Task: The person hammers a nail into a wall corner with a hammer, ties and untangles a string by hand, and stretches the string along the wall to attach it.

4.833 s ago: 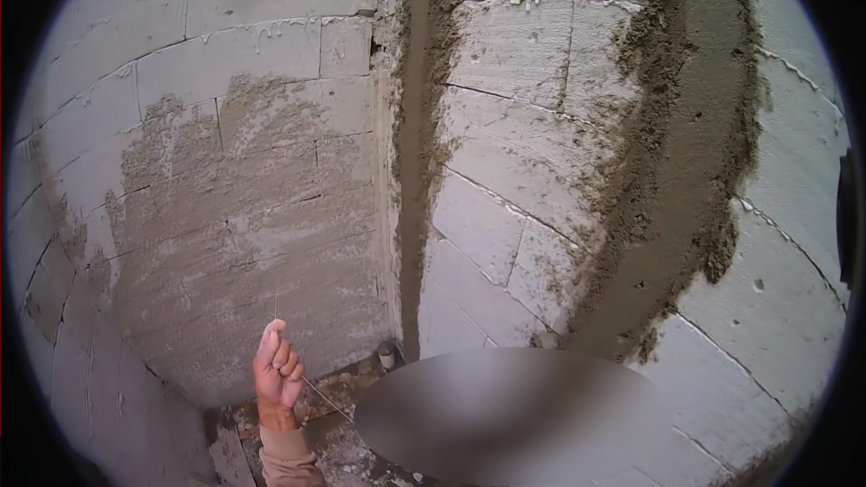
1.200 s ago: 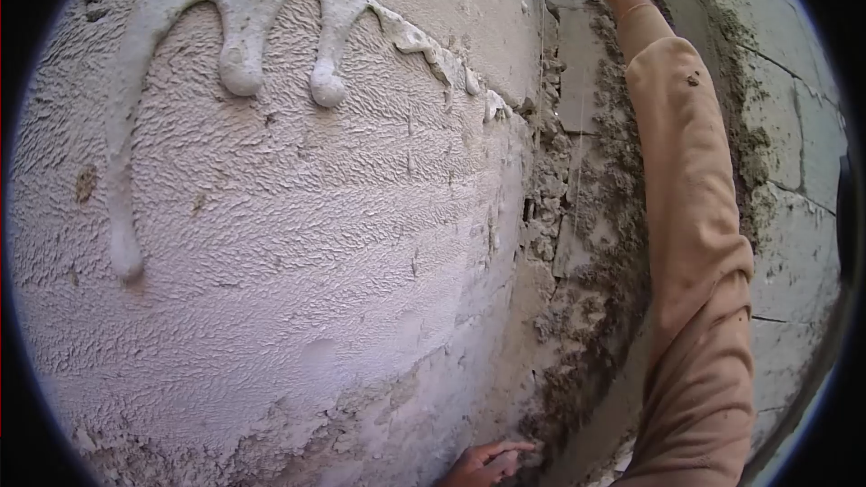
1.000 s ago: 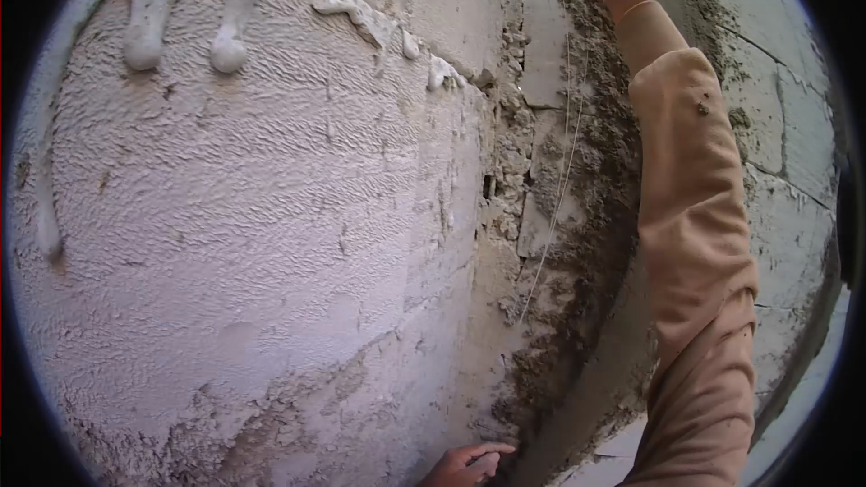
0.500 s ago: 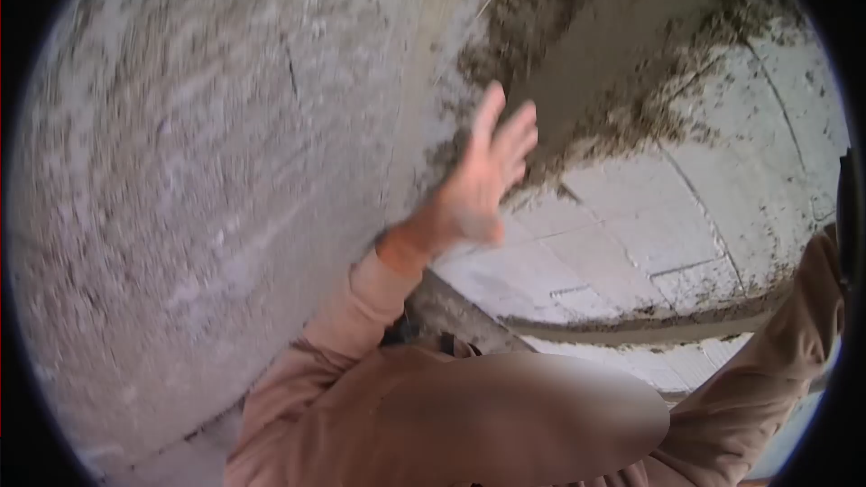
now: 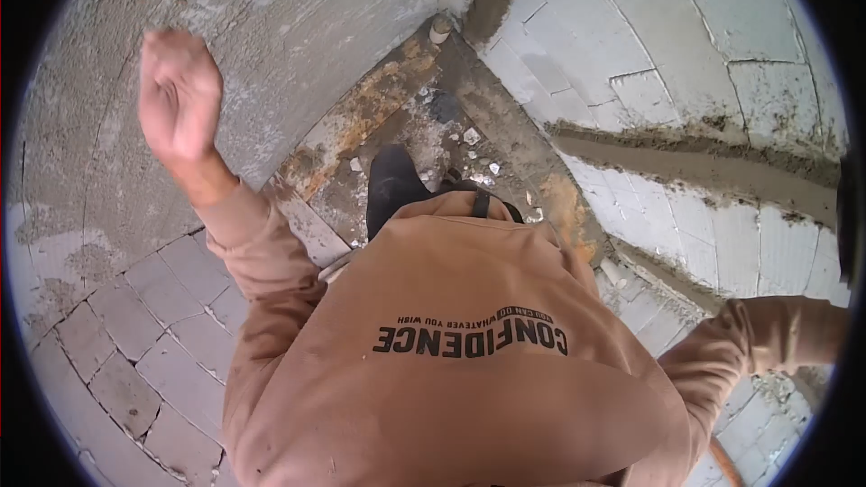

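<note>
Hands: we see our left hand [image 5: 180, 95] raised at the upper left, its fingers curled in; blur keeps us from telling whether they close on anything. Our right hand is past the edge of the view, so we cannot tell its state.
Sleeves: the left sleeve [image 5: 271, 252] bends up toward its wrist; the right sleeve [image 5: 767, 334] stretches out to the right edge.
Plastered wall: we have this rough grey wall [image 5: 271, 45] behind the left hand; touching or apart, we cannot tell.
Sweatshirt: brown, with "CONFIDENCE" upside down to us across the sweatshirt [image 5: 460, 261], its lower part blurred.
Floor: beyond a dark trouser leg [image 5: 392, 185], we see white chips [image 5: 471, 136] scattered over dirt.
Corner: a short pipe [image 5: 440, 30] stands where the walls meet.
Block wall: to our right, white blocks [image 5: 631, 0] with a grey mortar band [image 5: 704, 162] running across them.
</note>
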`<state>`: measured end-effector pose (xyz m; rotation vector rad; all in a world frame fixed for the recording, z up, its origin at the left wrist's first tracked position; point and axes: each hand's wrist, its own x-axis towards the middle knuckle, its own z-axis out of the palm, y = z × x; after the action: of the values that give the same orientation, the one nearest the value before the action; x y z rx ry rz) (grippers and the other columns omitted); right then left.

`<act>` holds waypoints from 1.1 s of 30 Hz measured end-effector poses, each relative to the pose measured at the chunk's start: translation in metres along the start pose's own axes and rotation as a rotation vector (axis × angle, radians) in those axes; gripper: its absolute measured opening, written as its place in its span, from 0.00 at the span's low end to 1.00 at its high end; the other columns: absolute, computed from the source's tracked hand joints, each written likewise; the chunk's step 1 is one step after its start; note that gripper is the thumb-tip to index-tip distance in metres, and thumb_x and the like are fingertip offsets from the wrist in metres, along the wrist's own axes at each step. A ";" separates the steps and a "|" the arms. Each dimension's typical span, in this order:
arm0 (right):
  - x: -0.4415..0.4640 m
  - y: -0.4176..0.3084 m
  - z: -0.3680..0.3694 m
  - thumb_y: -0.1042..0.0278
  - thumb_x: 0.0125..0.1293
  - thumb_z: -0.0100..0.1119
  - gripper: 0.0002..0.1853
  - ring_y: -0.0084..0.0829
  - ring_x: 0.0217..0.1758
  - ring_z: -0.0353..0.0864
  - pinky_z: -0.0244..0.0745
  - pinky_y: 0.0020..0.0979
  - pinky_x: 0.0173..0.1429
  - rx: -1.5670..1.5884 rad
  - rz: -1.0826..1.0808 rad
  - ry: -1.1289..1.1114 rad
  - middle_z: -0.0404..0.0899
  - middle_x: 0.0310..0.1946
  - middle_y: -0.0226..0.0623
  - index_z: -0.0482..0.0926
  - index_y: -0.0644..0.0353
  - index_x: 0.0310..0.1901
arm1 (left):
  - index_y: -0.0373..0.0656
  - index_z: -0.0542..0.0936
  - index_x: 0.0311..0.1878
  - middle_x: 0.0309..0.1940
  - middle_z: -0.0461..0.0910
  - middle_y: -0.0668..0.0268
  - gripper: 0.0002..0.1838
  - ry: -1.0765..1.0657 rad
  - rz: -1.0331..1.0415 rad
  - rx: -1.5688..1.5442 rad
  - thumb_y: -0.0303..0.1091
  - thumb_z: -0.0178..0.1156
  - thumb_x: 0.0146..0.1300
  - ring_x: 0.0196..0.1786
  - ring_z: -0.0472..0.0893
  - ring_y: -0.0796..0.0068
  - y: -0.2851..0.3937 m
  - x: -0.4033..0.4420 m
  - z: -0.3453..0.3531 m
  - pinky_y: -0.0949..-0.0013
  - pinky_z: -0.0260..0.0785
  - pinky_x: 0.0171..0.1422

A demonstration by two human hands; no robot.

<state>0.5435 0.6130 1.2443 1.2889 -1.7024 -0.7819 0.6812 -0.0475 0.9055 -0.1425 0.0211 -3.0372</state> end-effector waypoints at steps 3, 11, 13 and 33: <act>-0.113 -0.093 0.038 0.54 0.76 0.57 0.27 0.43 0.68 0.77 0.69 0.44 0.73 0.943 1.514 -0.037 0.78 0.65 0.48 0.71 0.57 0.71 | 0.33 0.76 0.43 0.26 0.66 0.68 0.12 0.446 0.134 0.105 0.31 0.47 0.80 0.31 0.68 0.76 0.038 -0.091 -0.041 0.70 0.69 0.42; -0.043 -0.383 0.113 0.69 0.65 0.72 0.07 0.14 0.33 0.77 0.73 0.18 0.37 1.521 1.484 -0.348 0.87 0.35 0.26 0.89 0.51 0.45 | 0.49 0.59 0.25 0.18 0.49 0.76 0.17 0.562 0.781 0.667 0.28 0.45 0.74 0.18 0.47 0.81 0.216 -0.329 -0.059 0.70 0.40 0.21; -0.004 -0.429 0.120 0.71 0.65 0.72 0.06 0.13 0.33 0.76 0.71 0.18 0.37 1.685 1.491 -0.324 0.86 0.33 0.23 0.89 0.54 0.43 | 0.49 0.59 0.25 0.17 0.49 0.76 0.17 0.622 1.119 0.935 0.28 0.47 0.73 0.18 0.47 0.81 0.230 -0.382 -0.010 0.71 0.40 0.21; -0.236 -0.579 0.100 0.48 0.65 0.71 0.20 0.29 0.29 0.78 0.77 0.34 0.41 1.475 0.858 -1.489 0.86 0.26 0.36 0.89 0.59 0.30 | 0.48 0.72 0.34 0.22 0.65 0.74 0.18 1.217 0.123 1.054 0.49 0.53 0.80 0.19 0.59 0.84 0.224 -0.519 -0.080 0.77 0.53 0.20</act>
<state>0.7350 0.6791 0.6442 0.2097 -3.9803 0.4695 1.2105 -0.2169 0.7738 1.5739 -1.2814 -2.1067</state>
